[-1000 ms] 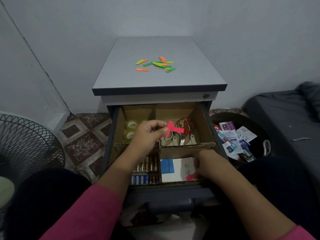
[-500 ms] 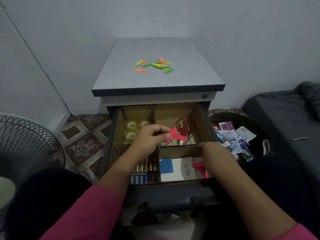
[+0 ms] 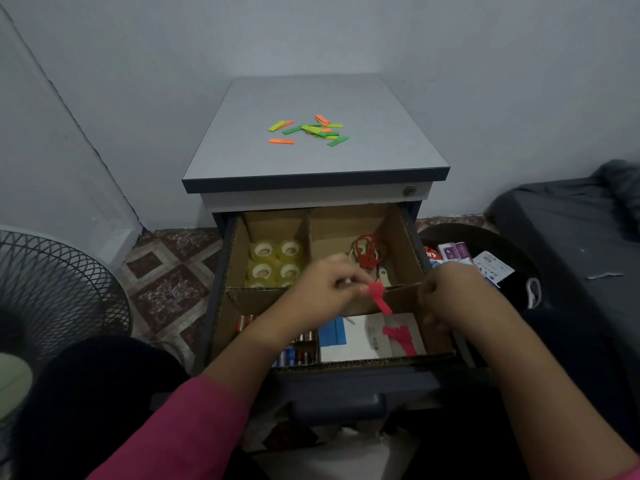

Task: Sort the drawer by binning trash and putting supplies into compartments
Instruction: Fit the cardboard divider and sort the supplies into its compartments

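Right then, my left hand point(image 3: 332, 282) had its grip pinched on 1 pink strip point(image 3: 379, 297), whose long axis ran down and to the right from my fingertips, hanging over the divider toward the near-right compartment point(image 3: 436, 341) of the drawer point(image 3: 346, 386). A 2nd pink strip point(image 3: 401, 339) already lay in that compartment on white paper point(image 3: 363, 337), beside 1 blue pad point(image 3: 333, 330), so I judged the drop point sat just below and right of the left grip. My right hand point(image 3: 446, 296) was the nearer one to that spot, hovering at the compartment's right edge with fingers curled; whether it gripped anything I could not tell. Elsewhere I counted 4 clear tape rolls point(image 3: 275, 263) plainly showing in the far-left compartment, with perhaps more at the divider edge, red-handled scissors point(image 3: 367, 252) in the far-right one, and a row of batteries point(image 3: 298, 355) in the near-left one, too hidden by my arm to count. Up on the worktop point(image 3: 311, 157) lay a scatter of roughly 12 green, yellow and orange strips point(image 3: 311, 130), well apart from both hands and, I reckoned, not yet sorted. The dark bin point(image 3: 519, 278) on the right held several wrappers.
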`<action>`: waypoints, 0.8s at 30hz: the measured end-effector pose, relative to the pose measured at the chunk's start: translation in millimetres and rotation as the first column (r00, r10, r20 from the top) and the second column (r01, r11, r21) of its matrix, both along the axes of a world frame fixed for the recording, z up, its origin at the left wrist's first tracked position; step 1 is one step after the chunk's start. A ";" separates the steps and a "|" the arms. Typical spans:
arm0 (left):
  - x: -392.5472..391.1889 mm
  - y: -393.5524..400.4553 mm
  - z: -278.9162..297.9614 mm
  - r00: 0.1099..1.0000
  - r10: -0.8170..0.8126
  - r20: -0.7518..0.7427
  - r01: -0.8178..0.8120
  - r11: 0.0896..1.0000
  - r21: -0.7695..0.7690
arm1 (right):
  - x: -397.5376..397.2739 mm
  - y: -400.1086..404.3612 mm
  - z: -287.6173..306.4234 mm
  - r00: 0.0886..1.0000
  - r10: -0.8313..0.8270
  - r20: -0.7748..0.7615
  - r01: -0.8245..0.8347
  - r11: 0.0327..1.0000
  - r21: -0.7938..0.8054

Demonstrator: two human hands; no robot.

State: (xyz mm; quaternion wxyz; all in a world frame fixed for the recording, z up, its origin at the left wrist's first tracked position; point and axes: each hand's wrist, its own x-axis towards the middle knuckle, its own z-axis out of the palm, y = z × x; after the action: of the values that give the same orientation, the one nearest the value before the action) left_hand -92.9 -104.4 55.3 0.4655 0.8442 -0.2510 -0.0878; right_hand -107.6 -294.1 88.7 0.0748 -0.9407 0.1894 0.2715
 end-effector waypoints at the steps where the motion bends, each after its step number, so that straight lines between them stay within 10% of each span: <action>1: -2.8 -6.7 -0.5 0.997 -0.071 0.035 0.068 0.993 0.098 | 4.7 -3.9 3.4 0.998 -0.047 -0.040 0.049 0.998 0.041; 10: -2.8 -61.1 -30.0 0.892 -0.442 0.100 0.252 0.668 0.700 | 16.7 -12.0 11.1 0.936 -0.199 -0.289 0.282 0.917 0.283; 24: -9.1 -67.3 -35.2 0.896 -0.406 0.180 0.197 0.727 0.658 | 24.7 -18.5 2.9 0.926 -0.146 -0.349 0.244 0.935 0.256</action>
State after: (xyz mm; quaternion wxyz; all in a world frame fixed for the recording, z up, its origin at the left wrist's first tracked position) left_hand -102.0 -171.7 20.1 0.0926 0.8995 -0.4134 -0.1067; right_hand -82.9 -312.6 91.6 0.2089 -0.8376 0.2503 0.4384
